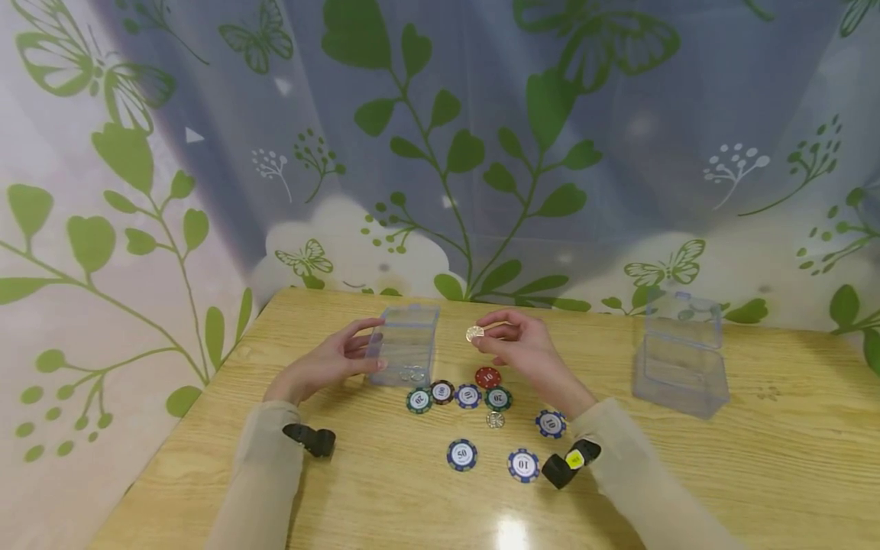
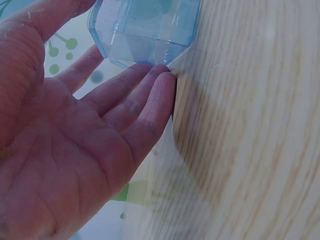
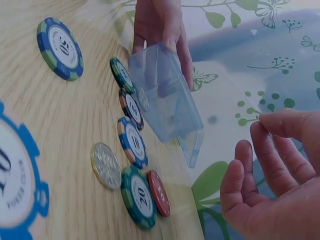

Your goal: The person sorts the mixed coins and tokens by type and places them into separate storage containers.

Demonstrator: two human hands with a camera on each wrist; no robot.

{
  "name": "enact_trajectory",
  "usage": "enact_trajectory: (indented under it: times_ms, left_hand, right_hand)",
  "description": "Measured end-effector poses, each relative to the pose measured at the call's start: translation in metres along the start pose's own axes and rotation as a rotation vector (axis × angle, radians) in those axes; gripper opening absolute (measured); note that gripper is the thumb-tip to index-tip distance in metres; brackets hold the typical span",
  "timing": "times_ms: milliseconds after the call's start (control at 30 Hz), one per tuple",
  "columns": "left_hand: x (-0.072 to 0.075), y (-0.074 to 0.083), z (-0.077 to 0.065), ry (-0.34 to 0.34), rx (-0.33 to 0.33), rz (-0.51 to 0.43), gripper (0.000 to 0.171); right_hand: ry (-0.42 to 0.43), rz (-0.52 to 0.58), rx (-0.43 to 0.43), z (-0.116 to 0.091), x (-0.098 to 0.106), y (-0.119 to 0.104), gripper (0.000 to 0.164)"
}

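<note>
My left hand (image 1: 323,368) holds a clear plastic box (image 1: 406,347) by its left side, thumb at the near edge and fingers toward the back. Its lid leans open at the far side. Coins (image 1: 412,373) lie inside, near the front wall. In the air right of the box, my right hand (image 1: 525,347) pinches a gold-coloured coin (image 1: 474,334) between thumb and fingertips. Just below lie a red chip (image 1: 488,377), a green chip (image 1: 498,399) and another coin (image 1: 496,420). The left wrist view shows fingertips against the box (image 2: 150,30).
In a row before the box lie a green chip (image 1: 418,400), a black chip (image 1: 442,393) and a blue chip (image 1: 468,396). More blue chips (image 1: 462,455) are scattered nearer. A second clear box (image 1: 681,374), lid up, stands right. Behind the wooden table (image 1: 378,489) hangs a patterned curtain (image 1: 440,153).
</note>
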State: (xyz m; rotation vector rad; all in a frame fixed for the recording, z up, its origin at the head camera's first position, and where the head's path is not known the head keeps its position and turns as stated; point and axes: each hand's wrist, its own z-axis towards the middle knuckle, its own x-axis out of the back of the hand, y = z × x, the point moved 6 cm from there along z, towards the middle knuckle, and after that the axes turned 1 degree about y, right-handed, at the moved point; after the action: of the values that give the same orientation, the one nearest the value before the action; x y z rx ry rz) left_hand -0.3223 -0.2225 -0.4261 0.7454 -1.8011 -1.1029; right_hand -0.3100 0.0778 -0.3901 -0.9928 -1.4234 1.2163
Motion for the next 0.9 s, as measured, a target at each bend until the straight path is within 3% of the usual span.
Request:
enact_trajectory:
  times_ms: [900]
  left_hand:
    - [0.0, 0.001, -0.001, 0.004, -0.009, 0.032, 0.084]
  right_hand:
    - [-0.005, 0.028, -0.052, 0.008, -0.048, 0.009, 0.024]
